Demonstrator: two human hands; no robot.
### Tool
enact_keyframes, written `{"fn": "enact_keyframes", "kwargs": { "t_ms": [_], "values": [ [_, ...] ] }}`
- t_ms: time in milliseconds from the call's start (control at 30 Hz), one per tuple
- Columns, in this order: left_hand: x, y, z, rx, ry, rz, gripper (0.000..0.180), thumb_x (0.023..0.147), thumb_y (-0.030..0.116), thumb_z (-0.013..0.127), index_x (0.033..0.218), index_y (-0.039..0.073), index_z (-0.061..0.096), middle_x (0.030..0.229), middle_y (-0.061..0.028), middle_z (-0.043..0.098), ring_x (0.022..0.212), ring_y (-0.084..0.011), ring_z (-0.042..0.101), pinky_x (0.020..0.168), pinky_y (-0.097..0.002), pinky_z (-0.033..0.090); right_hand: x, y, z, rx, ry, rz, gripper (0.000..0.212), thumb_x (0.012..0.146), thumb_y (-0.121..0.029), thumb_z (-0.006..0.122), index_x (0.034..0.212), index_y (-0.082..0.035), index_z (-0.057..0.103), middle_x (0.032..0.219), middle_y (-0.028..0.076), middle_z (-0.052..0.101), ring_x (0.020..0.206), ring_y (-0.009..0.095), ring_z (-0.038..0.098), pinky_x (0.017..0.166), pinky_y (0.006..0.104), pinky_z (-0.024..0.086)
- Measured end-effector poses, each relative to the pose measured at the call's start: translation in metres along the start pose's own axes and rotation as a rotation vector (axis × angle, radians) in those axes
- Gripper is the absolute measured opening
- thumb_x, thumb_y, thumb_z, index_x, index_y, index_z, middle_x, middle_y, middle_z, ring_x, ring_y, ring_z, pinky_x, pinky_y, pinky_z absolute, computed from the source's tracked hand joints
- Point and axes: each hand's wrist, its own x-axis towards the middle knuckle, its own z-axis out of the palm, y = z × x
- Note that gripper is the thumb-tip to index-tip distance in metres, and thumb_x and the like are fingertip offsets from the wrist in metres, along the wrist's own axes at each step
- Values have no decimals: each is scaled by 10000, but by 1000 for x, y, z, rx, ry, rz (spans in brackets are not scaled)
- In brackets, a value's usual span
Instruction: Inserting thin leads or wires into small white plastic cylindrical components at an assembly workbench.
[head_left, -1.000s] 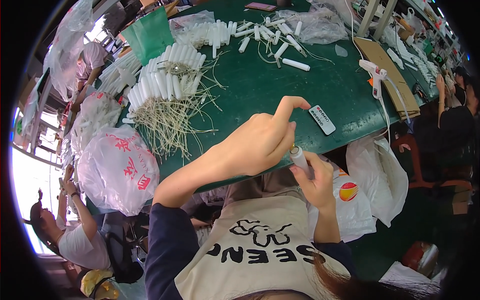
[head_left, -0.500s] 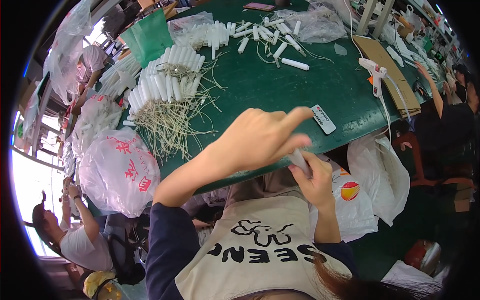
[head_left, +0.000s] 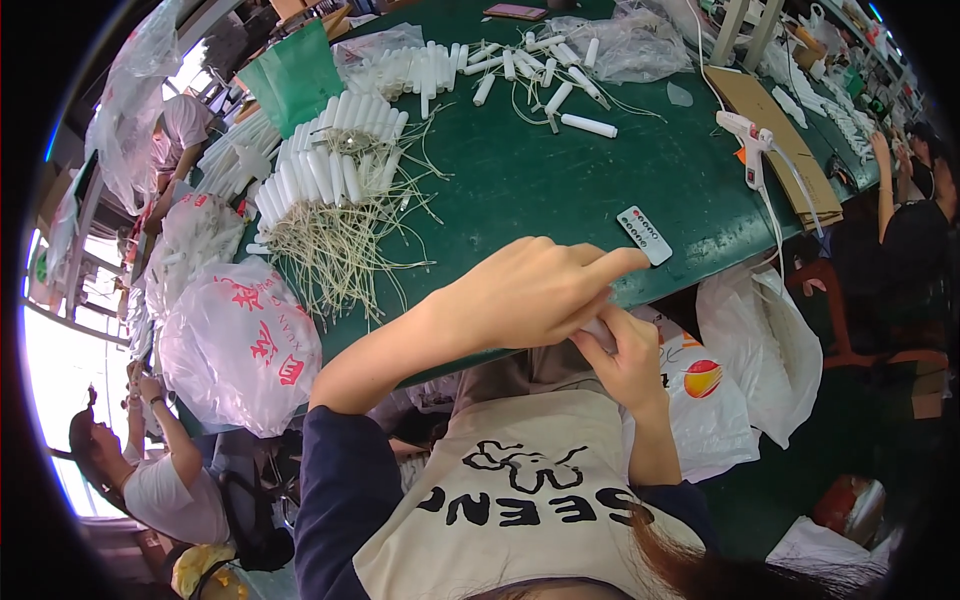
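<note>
At the table's near edge, my right hand (head_left: 630,362) is closed around a short white tube (head_left: 601,334), most of which its fingers hide. My left hand (head_left: 545,292) reaches across from the left and covers the tube's upper end. Its index finger points right, while the other fingers curl down and the thumb is hidden. A small white remote control (head_left: 644,236) with rows of buttons lies on the green table (head_left: 520,170) just beyond my fingertips.
Left of my hands is a pile of white tubes (head_left: 318,175) with thin wires (head_left: 335,250). More loose tubes (head_left: 588,126) lie farther back. A white glue gun (head_left: 745,140) rests beside flat cardboard (head_left: 780,145) at right. Plastic bags (head_left: 240,345) crowd the left edge; co-workers sit both sides.
My left hand has come down and slightly right, onto the tube's upper end. Its thumb, seen before, is now hidden. At far right, a co-worker's arm has drawn back.
</note>
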Motion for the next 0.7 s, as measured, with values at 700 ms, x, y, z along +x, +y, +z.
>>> {"fn": "enact_keyframes", "kwargs": {
  "t_ms": [700],
  "values": [
    [-15,-88,82,46,169,-304,93,778,88,574,809,4,599,784,-162,620,727,-358,602,655,-413,484,-11,14,0,53,83,180,242,826,-113,660,1005,34,594,734,116,622,600,167,562,568,266,440]
  ]
}}
